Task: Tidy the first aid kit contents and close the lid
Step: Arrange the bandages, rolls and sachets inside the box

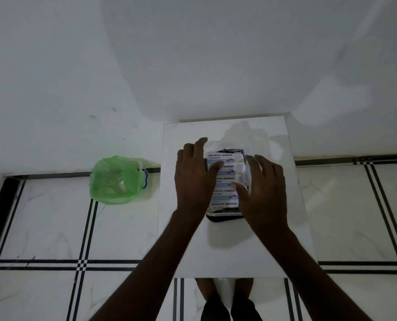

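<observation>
A dark first aid kit box point(225, 217) stands on a small white table point(234, 251). On top of its contents lies a strip of white and blue packets printed "antiseptic bandage" point(225, 179). My left hand point(193, 179) rests flat on the left side of the strip with its fingers spread and the thumb across the packets. My right hand point(264, 191) presses on the right side, fingers apart over a clear wrapper. Both hands hide the box's side walls. No lid can be made out.
A bin lined with a green plastic bag point(115, 179) stands on the tiled floor to the left of the table. A white wall rises just behind the table. My feet point(227, 302) show below the table's front edge.
</observation>
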{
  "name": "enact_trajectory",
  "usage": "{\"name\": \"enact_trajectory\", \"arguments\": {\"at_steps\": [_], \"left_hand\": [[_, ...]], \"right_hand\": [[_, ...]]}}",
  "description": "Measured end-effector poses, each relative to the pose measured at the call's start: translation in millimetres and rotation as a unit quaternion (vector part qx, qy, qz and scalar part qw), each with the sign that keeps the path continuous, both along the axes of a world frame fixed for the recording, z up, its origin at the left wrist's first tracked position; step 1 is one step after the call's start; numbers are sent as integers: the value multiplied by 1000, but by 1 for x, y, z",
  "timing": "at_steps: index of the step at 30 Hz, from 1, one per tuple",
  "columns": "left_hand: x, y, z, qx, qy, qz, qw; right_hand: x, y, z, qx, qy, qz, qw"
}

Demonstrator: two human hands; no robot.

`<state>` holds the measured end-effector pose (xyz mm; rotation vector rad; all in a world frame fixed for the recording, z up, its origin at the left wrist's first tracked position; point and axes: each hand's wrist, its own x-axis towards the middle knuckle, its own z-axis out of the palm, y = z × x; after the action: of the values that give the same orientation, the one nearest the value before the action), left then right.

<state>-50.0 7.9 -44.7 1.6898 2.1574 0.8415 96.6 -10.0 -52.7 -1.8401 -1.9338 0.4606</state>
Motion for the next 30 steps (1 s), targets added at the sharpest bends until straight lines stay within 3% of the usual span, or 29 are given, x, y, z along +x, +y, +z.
{"name": "enact_trajectory", "arguments": {"at_steps": [4, 6, 11, 14, 17, 22, 26, 30], "left_hand": [[2, 3, -6, -34, 55, -70, 995], [0, 1, -8, -44, 41, -73, 996], [-20, -17, -17, -45, -86, 18, 995], [-22, -25, -17, -149, -159, 16, 976], [-23, -21, -18, -173, -162, 13, 971], [-26, -14, -18, -174, -115, -1, 978], [-31, -12, -18, -161, -174, 14, 971], [-35, -10, -8, -118, -177, 25, 977]], "right_hand": [[2, 1, -16, -95, -19, 57, 994], [4, 0, -18, -112, 6, 49, 993], [16, -5, -16, -31, 96, -40, 994], [32, 9, -32, -115, 137, -143, 973], [43, 28, -53, -256, 61, -95, 960], [35, 37, -73, -261, -33, -18, 965], [40, 44, -68, -272, 50, -51, 960], [55, 45, -40, -242, 212, -128, 938]]}}
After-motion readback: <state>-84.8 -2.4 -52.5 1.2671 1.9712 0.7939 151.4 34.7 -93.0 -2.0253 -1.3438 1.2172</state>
